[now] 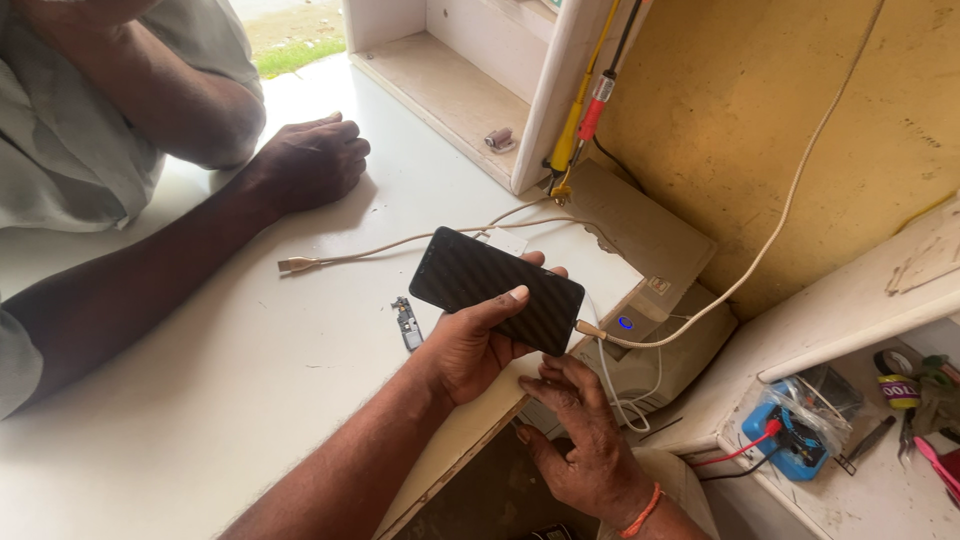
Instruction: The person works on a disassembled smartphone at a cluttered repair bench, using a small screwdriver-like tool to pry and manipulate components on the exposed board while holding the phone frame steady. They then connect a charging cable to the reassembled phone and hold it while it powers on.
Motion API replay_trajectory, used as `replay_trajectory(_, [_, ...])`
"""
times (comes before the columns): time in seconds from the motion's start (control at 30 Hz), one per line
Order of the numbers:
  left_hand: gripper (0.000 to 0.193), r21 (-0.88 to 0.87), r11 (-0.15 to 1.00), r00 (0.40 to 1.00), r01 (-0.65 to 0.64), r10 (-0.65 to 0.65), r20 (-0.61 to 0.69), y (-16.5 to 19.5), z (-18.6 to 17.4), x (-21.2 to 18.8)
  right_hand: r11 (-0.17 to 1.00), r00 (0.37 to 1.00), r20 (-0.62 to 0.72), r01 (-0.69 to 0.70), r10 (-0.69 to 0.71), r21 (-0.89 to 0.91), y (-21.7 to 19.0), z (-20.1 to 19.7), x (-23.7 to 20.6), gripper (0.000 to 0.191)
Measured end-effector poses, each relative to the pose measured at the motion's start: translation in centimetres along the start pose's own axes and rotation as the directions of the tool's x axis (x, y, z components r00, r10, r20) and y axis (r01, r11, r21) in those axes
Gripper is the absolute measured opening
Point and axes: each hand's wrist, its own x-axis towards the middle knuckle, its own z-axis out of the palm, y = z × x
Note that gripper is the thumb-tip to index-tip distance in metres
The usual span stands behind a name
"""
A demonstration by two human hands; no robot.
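My left hand (468, 345) holds a black phone (495, 288) with a carbon-weave back, face down, over the edge of the white counter (200, 400). The thumb lies across its back. A cream cable (760, 250) is plugged into the phone's lower right end. My right hand (578, 432), with an orange band on the wrist, sits just below the phone at the counter edge. Its fingers are spread and hold nothing, with the fingertips close under the phone.
Another person's hand (310, 160) and forearm rest on the counter across from me. A loose cable end (295, 265) and a small metal part (405, 322) lie near the phone. A beige box with a blue light (626, 322) stands at right. A blue device (785, 440) and tools lie on the lower shelf.
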Motion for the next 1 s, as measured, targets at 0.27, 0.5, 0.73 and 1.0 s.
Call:
replay_trajectory(0.27, [0.072,-0.008,1.000,1.000,-0.014,0.014,0.014,0.06,0.06,0.03,1.000,1.000,-0.011,0.012,-0.012,-0.006,0.32,0.46,-0.14,0.055])
replay_trajectory(0.5, [0.072,-0.006,1.000,1.000,-0.013,0.014,0.014,0.07,0.08,0.04,1.000,0.999,-0.029,0.026,-0.027,-0.015,0.34,0.77,-0.43,0.056])
replay_trajectory(0.73, [0.071,-0.006,1.000,1.000,-0.011,0.011,0.004,0.11,0.12,0.08,0.999,0.999,-0.028,0.030,-0.030,-0.025,0.34,0.81,-0.44,0.058])
replay_trajectory(1.0, [0.070,-0.008,1.000,1.000,0.000,0.000,-0.005,0.17,0.09,0.07,0.999,0.999,-0.020,0.030,-0.030,-0.038,0.31,0.63,-0.38,0.058])
